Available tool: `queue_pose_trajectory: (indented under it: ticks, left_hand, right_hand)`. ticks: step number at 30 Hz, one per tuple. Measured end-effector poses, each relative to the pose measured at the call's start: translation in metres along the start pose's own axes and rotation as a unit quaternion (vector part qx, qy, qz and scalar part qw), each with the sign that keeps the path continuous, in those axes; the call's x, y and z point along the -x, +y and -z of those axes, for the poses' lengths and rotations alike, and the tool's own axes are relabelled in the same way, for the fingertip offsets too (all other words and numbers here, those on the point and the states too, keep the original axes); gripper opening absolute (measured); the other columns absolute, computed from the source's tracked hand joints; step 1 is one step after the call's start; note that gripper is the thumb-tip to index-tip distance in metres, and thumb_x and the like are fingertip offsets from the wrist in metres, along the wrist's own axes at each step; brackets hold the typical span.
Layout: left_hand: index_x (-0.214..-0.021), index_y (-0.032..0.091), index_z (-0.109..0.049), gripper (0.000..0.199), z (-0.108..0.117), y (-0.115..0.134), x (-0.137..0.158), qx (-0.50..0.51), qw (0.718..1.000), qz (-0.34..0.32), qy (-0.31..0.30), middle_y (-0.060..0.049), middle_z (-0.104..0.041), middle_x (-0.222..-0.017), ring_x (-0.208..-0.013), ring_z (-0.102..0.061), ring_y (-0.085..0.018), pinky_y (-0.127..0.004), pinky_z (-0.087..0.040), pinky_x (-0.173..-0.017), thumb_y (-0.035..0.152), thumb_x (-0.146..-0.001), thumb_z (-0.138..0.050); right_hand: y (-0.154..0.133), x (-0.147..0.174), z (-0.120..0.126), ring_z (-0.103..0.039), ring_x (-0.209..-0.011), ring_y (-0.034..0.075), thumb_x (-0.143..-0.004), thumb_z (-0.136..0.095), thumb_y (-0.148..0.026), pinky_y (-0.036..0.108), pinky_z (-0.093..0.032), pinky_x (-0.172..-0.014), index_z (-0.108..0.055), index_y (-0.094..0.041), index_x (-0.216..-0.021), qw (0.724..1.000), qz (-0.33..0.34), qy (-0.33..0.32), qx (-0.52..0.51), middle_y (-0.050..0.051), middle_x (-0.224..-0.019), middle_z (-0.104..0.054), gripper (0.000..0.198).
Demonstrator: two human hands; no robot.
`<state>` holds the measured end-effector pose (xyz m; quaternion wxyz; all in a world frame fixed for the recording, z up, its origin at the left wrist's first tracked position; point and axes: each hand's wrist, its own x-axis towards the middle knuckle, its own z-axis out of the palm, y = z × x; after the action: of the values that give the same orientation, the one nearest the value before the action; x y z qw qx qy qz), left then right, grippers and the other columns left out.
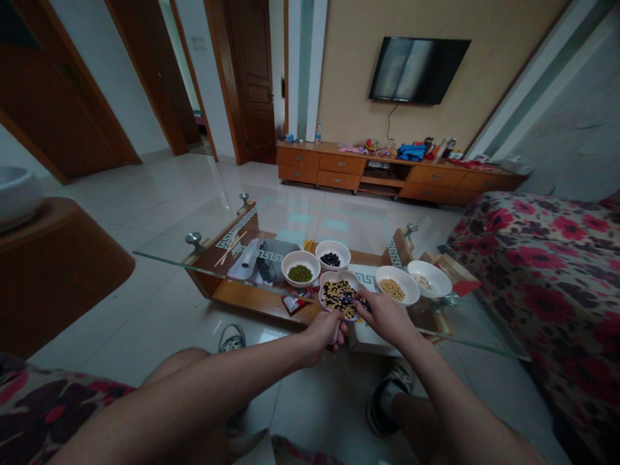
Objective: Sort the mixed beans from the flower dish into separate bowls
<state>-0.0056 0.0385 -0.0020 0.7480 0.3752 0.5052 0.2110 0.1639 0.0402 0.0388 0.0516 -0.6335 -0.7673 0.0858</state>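
A bowl with a pale purple rim [321,298] holds mixed black and yellow beans [338,294], at the near edge of the glass table. My left hand [322,336] is closed round its light-coloured handle [336,332]. My right hand [380,315] reaches over the bowl's right side, fingers pinched on a small purple utensil [347,299] among the beans; its full shape is hidden. Close by are a white bowl of green beans [299,273], one of black beans [331,259], one of yellow beans [392,289] and one with a few pale pieces [423,281].
The glass tabletop [169,248] has wooden supports and a shelf beneath. Chopsticks [231,248] are at its left. A red packet [292,305] shows near the front. A flowered sofa [542,258] stands at right. Behind are a cluttered TV cabinet [339,168] and a television [419,71].
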Motion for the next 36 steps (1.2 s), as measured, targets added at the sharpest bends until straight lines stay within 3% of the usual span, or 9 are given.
queue_pose_trajectory:
  ticks: [4,10,14,17,23,31,36]
  left_hand:
    - [-0.063,0.019,-0.052,0.034,0.000,-0.001,-0.002,0.000,1.000,0.005,0.001,0.003,-0.046,-0.044,-0.039,-0.038,-0.010,-0.024,-0.027,-0.045,0.041,-0.087,-0.042]
    - [-0.063,0.018,-0.053,0.034,0.000,-0.003,-0.005,0.001,1.000,0.009,0.001,0.002,-0.046,-0.045,-0.039,-0.038,-0.010,-0.023,-0.027,-0.045,0.038,-0.087,-0.041]
    - [-0.064,0.018,-0.054,0.033,0.001,-0.004,-0.004,0.003,1.000,0.010,-0.003,0.002,-0.047,-0.045,-0.039,-0.038,-0.010,-0.023,-0.028,-0.045,0.036,-0.088,-0.040]
    - [-0.063,0.018,-0.054,0.033,0.002,-0.003,-0.003,0.002,1.000,0.010,-0.002,0.002,-0.046,-0.045,-0.039,-0.038,-0.010,-0.023,-0.027,-0.045,0.036,-0.088,-0.040]
    - [-0.063,0.018,-0.053,0.033,0.000,-0.001,-0.003,0.000,1.000,0.011,0.000,0.002,-0.046,-0.045,-0.039,-0.038,-0.010,-0.023,-0.027,-0.045,0.033,-0.088,-0.039]
    - [-0.063,0.018,-0.053,0.033,0.000,0.000,-0.002,0.001,1.000,0.012,0.008,0.002,-0.046,-0.045,-0.039,-0.039,-0.010,-0.023,-0.028,-0.045,0.034,-0.088,-0.040]
    - [-0.062,0.018,-0.053,0.033,-0.001,0.001,-0.001,0.000,1.000,0.012,0.007,0.002,-0.045,-0.044,-0.039,-0.038,-0.010,-0.023,-0.028,-0.044,0.032,-0.089,-0.037]
  right_hand:
    - [0.004,0.005,0.010,-0.066,-0.086,0.020,-0.095,-0.042,-0.037,0.026,-0.037,-0.065,-0.064,-0.023,-0.104,0.999,-0.040,0.037,0.000,0.005,-0.091,-0.073,0.028]
    - [0.018,0.012,0.025,-0.068,-0.082,0.024,-0.093,-0.043,-0.045,0.028,-0.037,-0.060,-0.065,-0.026,-0.107,0.970,-0.213,0.118,0.031,0.008,-0.091,-0.072,0.032]
    - [0.021,0.016,0.032,-0.068,-0.080,0.029,-0.093,-0.039,-0.045,0.032,-0.041,-0.061,-0.064,-0.024,-0.109,0.945,-0.301,0.110,0.059,0.012,-0.088,-0.071,0.036]
    - [0.020,0.017,0.033,-0.068,-0.080,0.031,-0.093,-0.038,-0.045,0.035,-0.043,-0.062,-0.064,-0.023,-0.108,0.937,-0.328,0.100,0.070,0.014,-0.088,-0.071,0.038]
    - [0.019,0.014,0.029,-0.068,-0.080,0.029,-0.092,-0.039,-0.045,0.033,-0.042,-0.063,-0.064,-0.022,-0.107,0.942,-0.312,0.110,0.054,0.014,-0.088,-0.071,0.037]
    - [0.008,0.009,0.012,-0.066,-0.084,0.022,-0.091,-0.046,-0.040,0.027,-0.034,-0.060,-0.065,-0.023,-0.098,0.986,-0.154,0.060,-0.002,0.007,-0.088,-0.071,0.026]
    - [-0.001,0.008,0.009,-0.066,-0.085,0.022,-0.091,-0.046,-0.039,0.027,-0.035,-0.062,-0.066,-0.022,-0.099,0.992,-0.127,0.022,0.010,0.008,-0.087,-0.071,0.028]
